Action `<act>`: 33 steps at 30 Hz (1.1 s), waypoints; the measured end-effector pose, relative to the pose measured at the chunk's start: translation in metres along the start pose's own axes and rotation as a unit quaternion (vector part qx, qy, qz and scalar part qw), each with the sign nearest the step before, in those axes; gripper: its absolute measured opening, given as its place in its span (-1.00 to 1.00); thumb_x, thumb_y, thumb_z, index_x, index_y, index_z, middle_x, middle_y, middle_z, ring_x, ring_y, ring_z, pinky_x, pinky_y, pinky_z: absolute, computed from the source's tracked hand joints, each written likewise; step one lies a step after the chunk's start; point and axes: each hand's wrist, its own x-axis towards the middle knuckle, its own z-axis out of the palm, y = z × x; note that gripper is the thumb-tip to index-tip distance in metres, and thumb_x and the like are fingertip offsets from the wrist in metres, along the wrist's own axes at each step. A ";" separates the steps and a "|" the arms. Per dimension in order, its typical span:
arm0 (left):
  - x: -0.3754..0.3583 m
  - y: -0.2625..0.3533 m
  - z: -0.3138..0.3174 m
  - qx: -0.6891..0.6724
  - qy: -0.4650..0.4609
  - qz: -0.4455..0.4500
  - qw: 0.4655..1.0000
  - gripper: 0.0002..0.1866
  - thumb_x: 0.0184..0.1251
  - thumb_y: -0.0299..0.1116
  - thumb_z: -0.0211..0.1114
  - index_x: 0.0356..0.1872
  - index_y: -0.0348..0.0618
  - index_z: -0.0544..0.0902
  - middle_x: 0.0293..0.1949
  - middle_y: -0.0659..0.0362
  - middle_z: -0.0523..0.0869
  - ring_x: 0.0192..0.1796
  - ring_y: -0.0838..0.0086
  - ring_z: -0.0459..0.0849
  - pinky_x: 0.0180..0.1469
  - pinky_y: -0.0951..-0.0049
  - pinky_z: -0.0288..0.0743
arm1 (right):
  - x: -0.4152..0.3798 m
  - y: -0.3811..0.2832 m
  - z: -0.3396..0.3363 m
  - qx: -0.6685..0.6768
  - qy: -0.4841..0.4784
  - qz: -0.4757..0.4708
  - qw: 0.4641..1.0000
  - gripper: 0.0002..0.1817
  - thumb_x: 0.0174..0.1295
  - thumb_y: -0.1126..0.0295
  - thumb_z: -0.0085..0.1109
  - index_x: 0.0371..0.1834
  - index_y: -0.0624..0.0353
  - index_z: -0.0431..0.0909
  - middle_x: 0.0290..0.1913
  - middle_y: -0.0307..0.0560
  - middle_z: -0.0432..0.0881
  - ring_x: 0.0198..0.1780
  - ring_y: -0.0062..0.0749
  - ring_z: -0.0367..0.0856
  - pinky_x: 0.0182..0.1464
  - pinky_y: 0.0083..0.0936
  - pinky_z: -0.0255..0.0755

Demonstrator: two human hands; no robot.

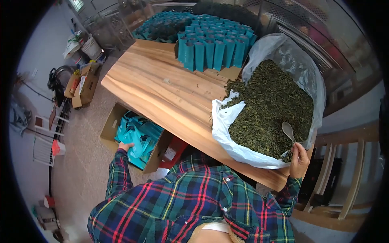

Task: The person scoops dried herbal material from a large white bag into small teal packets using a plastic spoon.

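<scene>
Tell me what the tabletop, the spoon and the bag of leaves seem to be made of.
Tabletop: wood or wood-look laminate, smooth; long brown grain streaks show.
Spoon: pale and smooth, maybe plastic or metal; its look leaves that open.
Bag: likely thin, slightly glossy plastic film; it crinkles, whitish in front and see-through at the back.
</scene>
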 end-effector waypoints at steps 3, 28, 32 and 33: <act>-0.003 -0.002 -0.008 0.003 0.045 0.009 0.999 -0.48 -0.25 -0.40 0.53 -0.15 -0.37 0.58 -0.18 -0.01 0.68 -0.15 0.26 0.66 -0.03 0.27 0.49 | 0.001 0.002 0.000 0.006 -0.011 0.004 1.000 -0.83 0.25 0.55 0.06 -0.13 0.32 0.57 -0.32 -0.17 0.63 -0.31 -0.61 0.56 -0.27 -0.69 0.42; -0.086 0.343 -0.042 -0.325 -0.030 0.241 0.914 -0.66 0.06 -0.42 0.38 -0.10 -0.22 0.55 -0.25 0.18 0.64 -0.26 0.39 0.64 -0.17 0.37 0.56 | -0.013 0.022 -0.018 0.032 0.004 0.026 0.999 -0.79 0.29 0.54 0.01 -0.05 0.32 0.54 -0.23 -0.14 0.62 -0.22 -0.57 0.58 -0.14 -0.66 0.46; -0.047 0.325 0.105 -0.448 -0.183 0.134 0.865 -0.60 0.06 -0.45 0.37 -0.04 -0.17 0.51 -0.14 0.13 0.62 -0.12 0.28 0.62 -0.03 0.18 0.55 | -0.017 0.011 -0.025 0.012 0.014 0.028 0.999 -0.79 0.30 0.53 0.01 -0.06 0.32 0.54 -0.23 -0.15 0.62 -0.22 -0.58 0.58 -0.14 -0.66 0.46; -0.055 0.323 0.133 -0.461 -0.210 0.121 0.854 -0.58 0.06 -0.45 0.37 -0.01 -0.18 0.49 -0.11 0.12 0.61 -0.10 0.26 0.61 -0.02 0.17 0.54 | -0.017 0.011 -0.030 0.008 0.018 0.026 0.999 -0.79 0.30 0.53 0.01 -0.06 0.32 0.54 -0.23 -0.15 0.62 -0.22 -0.58 0.58 -0.14 -0.66 0.46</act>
